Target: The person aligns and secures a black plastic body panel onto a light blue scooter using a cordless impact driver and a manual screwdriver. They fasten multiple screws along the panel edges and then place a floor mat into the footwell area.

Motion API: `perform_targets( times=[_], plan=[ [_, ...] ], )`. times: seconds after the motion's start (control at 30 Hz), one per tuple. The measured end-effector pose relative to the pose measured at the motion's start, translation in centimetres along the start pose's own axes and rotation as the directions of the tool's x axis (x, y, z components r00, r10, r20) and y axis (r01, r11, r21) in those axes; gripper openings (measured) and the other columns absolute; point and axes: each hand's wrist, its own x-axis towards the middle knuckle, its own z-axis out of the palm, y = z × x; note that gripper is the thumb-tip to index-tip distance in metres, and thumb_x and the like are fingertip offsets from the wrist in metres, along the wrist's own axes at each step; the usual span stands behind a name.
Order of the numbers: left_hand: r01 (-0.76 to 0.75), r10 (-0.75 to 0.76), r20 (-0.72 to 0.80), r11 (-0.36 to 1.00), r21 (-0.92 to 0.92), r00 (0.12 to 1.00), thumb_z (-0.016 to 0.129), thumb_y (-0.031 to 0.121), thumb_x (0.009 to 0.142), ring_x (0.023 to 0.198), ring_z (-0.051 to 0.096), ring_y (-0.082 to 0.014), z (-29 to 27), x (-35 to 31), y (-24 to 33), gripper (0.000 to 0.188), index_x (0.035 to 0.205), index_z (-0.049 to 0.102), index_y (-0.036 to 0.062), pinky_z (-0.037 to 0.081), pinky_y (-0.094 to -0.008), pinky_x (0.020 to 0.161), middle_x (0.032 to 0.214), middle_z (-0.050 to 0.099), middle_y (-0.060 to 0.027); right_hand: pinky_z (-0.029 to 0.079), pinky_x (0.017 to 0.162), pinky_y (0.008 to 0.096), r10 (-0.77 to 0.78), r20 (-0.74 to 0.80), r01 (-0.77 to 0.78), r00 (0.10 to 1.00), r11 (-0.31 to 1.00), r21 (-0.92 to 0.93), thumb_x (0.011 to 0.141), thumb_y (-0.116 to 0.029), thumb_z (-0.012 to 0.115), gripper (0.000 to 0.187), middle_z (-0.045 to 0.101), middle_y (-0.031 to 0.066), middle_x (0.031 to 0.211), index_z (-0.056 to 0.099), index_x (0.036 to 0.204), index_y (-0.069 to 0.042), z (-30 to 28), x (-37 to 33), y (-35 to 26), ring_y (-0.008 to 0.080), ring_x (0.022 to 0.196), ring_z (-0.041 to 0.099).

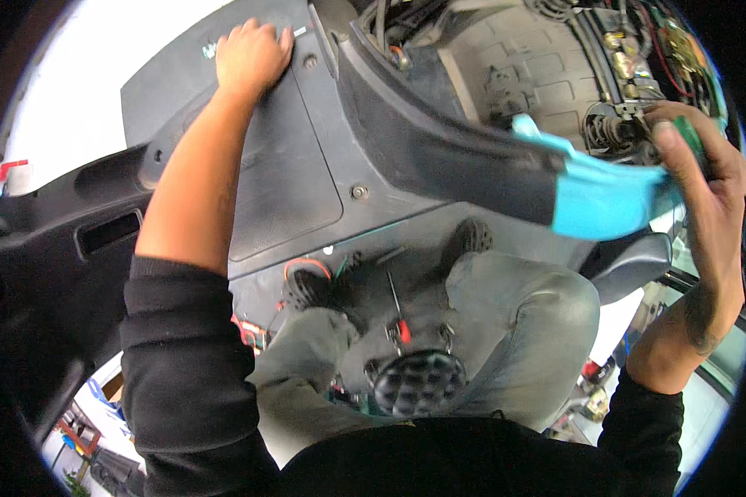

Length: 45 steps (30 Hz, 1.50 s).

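My left hand (253,54) lies on the upper part of a wide dark plastic panel (294,166), fingers spread and holding nothing. Two round fasteners show in this panel, one near the hand and one lower down. To the right, my right hand (709,157) is closed around something green (689,141), perhaps a tool handle; most of it is hidden by the fingers. That hand is beside the turquoise end (605,203) of a long curved black trim piece (472,157). Whether it touches the trim, I cannot tell.
Behind the trim lies an open bay with a coil spring (605,128), hoses and wires. A red-handled screwdriver (404,331) lies between my legs, by a black padded stool (419,385). An orange cable (307,263) loops near my left shoe. At left stands a black panel (66,224).
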Motion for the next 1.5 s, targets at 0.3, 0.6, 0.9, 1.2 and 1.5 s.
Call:
perform_targets(
  times=[0.3, 0.6, 0.9, 1.2, 1.5],
  plan=[
    [-0.236, 0.244, -0.012, 0.927, -0.290, 0.970, 0.068, 0.015, 0.089, 0.078, 0.074, -0.0395, -14.1, -17.2, 1.0, 0.014, 0.102, 0.067, 0.0083, 0.058, -0.0539, 0.069, 0.081, 0.072, -0.0171, 0.056, 0.078, 0.0504, -0.149, -0.315, 0.145, 0.937, 0.989, -0.037, 0.100, -0.061, 0.067, 0.063, 0.074, 0.0230, 0.087, 0.077, 0.096, 0.001, 4.2, -2.0, -0.9, 0.0397, 0.085, 0.073],
    [-0.262, 0.408, 0.811, 0.910, -0.322, 0.420, 0.061, 0.031, 0.099, 0.111, 0.076, -0.0387, -19.8, -29.5, 18.7, 0.036, 0.120, 0.079, 0.0079, 0.061, -0.0494, 0.095, 0.116, 0.080, -0.0202, 0.058, 0.091, 0.0524, 0.004, -0.416, 0.026, 0.909, 0.997, 0.066, 0.103, -0.062, 0.061, 0.057, 0.077, 0.0175, 0.110, 0.079, 0.106, -0.007, 7.1, -0.6, -1.5, 0.0397, 0.107, 0.073],
    [0.210, 0.020, 0.382, 0.809, -0.550, 0.924, 0.067, 0.037, 0.105, 0.070, 0.068, -0.0292, -30.7, -27.4, 15.0, 0.033, 0.110, 0.076, 0.0057, 0.055, -0.0441, 0.069, 0.077, 0.072, -0.0145, 0.058, 0.077, 0.0486, 0.040, -0.815, 0.418, 0.579, 0.843, 0.338, 0.106, -0.045, 0.066, 0.045, 0.073, 0.0160, 0.115, 0.076, 0.101, -0.001, 8.6, -4.9, -4.0, 0.0410, 0.094, 0.073],
    [0.544, -0.271, 0.513, 0.053, -0.837, 0.815, 0.061, 0.052, 0.111, 0.064, 0.049, -0.0086, -30.1, -26.8, 17.6, 0.060, 0.086, 0.075, -0.0007, 0.041, -0.0296, 0.061, 0.067, 0.054, 0.0033, 0.058, 0.072, 0.0451, -0.503, -0.350, 0.611, 0.790, 0.601, 0.515, 0.096, -0.031, 0.080, 0.026, 0.078, 0.0161, 0.090, 0.080, 0.097, -0.006, 14.7, -9.6, -8.5, 0.0362, 0.084, 0.075],
    [0.491, -0.183, 0.496, 0.620, -0.612, 0.849, 0.069, 0.038, 0.103, 0.084, 0.076, -0.0328, -20.5, -20.3, 11.4, 0.040, 0.108, 0.079, -0.0008, 0.057, -0.0430, 0.077, 0.086, 0.076, -0.0213, 0.058, 0.086, 0.0510, -0.395, -0.007, 0.379, 0.919, 0.877, 0.296, 0.103, -0.020, 0.065, 0.026, 0.074, 0.0248, 0.107, 0.073, 0.118, 0.000, 24.1, -4.9, -4.5, 0.0454, 0.099, 0.071]
  ],
)
